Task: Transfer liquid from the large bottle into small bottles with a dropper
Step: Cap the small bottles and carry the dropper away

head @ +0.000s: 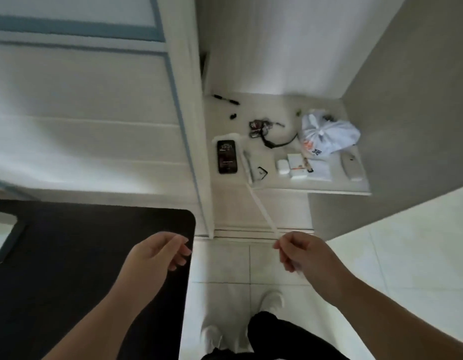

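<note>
While neither bottles nor dropper are in view, the task looks unstarted: beside the black tabletop (95,255), the left hand (157,255) hangs loosely curled, holding nothing; right hand (300,253) pinches a white cable (261,211). Next: locate the bottles.

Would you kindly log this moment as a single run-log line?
left hand: relaxed, holding nothing, over black mat | right hand: pinching thin white strip leading to shelf | bottles: none visible | phone: on shelf
</note>
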